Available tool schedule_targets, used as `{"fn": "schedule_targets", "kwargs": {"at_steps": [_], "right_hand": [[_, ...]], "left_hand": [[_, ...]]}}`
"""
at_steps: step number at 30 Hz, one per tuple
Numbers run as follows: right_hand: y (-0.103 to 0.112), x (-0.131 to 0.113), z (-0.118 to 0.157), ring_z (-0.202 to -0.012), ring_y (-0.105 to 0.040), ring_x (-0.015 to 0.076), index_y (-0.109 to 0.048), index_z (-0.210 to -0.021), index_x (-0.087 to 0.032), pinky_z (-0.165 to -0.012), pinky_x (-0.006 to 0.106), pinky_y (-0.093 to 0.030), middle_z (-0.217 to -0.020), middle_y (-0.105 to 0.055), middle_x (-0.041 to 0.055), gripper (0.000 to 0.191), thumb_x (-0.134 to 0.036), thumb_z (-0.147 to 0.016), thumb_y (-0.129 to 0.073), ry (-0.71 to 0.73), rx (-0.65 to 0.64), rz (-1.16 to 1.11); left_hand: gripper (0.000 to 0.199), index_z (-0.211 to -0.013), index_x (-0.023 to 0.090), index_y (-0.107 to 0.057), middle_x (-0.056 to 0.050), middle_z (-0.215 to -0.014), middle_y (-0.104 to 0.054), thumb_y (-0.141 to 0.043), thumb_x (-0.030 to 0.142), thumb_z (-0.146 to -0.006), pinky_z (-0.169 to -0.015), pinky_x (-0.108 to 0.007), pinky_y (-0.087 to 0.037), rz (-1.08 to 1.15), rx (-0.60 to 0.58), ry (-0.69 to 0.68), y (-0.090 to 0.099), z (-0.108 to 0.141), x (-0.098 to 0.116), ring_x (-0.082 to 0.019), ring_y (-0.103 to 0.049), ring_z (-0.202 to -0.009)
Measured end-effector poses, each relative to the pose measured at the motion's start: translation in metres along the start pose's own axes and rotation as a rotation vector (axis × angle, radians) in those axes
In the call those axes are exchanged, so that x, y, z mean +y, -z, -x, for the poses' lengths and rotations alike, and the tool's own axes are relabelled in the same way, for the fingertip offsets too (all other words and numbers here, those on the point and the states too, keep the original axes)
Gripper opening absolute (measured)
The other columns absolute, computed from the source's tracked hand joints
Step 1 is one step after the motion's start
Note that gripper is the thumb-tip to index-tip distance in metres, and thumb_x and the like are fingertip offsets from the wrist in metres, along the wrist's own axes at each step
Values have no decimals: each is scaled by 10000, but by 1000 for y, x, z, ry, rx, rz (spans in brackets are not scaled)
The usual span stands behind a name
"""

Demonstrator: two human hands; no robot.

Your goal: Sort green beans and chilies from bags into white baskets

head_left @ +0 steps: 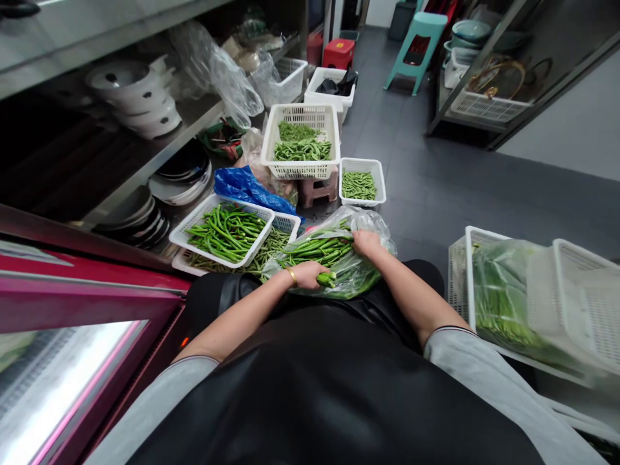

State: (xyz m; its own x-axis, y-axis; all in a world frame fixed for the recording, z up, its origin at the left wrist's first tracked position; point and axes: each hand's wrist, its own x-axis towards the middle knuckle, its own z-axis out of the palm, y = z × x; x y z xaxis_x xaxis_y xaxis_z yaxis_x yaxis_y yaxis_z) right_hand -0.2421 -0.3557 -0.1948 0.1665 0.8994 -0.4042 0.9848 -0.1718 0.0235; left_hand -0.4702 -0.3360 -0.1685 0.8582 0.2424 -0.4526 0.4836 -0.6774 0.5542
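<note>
A clear plastic bag (pixel 356 281) of long green peppers (pixel 320 248) lies across my lap. My left hand (pixel 310 275), with a gold bracelet at the wrist, is wrapped round a few green peppers whose stem ends (pixel 326 279) stick out to the right. At the bag's upper right, my right hand (pixel 367 243) has its fingers closed on the plastic. Left of the bag, a white basket (pixel 175 237) holds more long green peppers (pixel 227 231). It rests over another basket of thinner green pods (pixel 272 245).
Ahead, a white basket (pixel 300 171) of cut greens sits on a low stool (pixel 317 190). A smaller basket (pixel 382 184) of cut pieces is beside it. Shelves (pixel 159 152) with bowls line the left. Bagged greens (pixel 508 290) in baskets stand at right. A teal stool (pixel 421 39) is farther off.
</note>
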Motion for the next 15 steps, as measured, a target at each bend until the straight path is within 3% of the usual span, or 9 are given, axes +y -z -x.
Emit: {"fn": "schedule_targets", "kwargs": {"at_steps": [2, 6, 8, 11, 15], "right_hand": [[7, 2, 1, -1077, -633, 339, -614, -1214, -55, -855, 394, -502, -1172, -653, 242, 381, -216, -896, -478, 37, -10, 9], [28, -3, 23, -1064, -635, 300, -676, -1135, -133, -849, 349, -477, -1165, -666, 188, 345, -271, -922, -442, 121, 28, 33], [40, -11, 45, -1020, -647, 281, -695, -1094, -146, -806, 325, -466, -1150, -665, 173, 367, -283, -943, -390, 175, 63, 65], [60, -25, 81, -893, -662, 249, -710, -1030, -127, -693, 295, -432, -1049, -677, 165, 401, -289, -957, -351, 243, 96, 111], [87, -34, 113, -833, -645, 221, -698, -1025, -125, -630, 282, -374, -1021, -674, 149, 451, -318, -991, -292, 220, 216, 106]], "left_hand": [[232, -909, 167, -689, -15, -805, -694, -620, 137, -690, -678, -225, -442, 15, 114, 36, 6, 1, -1, -172, -625, -746], [309, -1059, 132, -667, -88, -1015, -708, -618, 182, -758, -847, -275, -489, 81, 457, 169, 20, 0, -9, -216, -653, -938], [358, -1093, 147, -655, -92, -1128, -685, -639, 156, -736, -954, -296, -470, 98, 551, 114, 23, -4, -13, -226, -627, -1065], [391, -1066, 154, -648, -82, -1158, -671, -646, 87, -681, -989, -317, -461, 121, 561, -92, 20, -16, -16, -222, -605, -1109], [218, -938, 137, -639, -35, -898, -678, -637, 155, -721, -801, -283, -504, 175, 535, -184, 17, -28, -15, -178, -624, -853]]}}
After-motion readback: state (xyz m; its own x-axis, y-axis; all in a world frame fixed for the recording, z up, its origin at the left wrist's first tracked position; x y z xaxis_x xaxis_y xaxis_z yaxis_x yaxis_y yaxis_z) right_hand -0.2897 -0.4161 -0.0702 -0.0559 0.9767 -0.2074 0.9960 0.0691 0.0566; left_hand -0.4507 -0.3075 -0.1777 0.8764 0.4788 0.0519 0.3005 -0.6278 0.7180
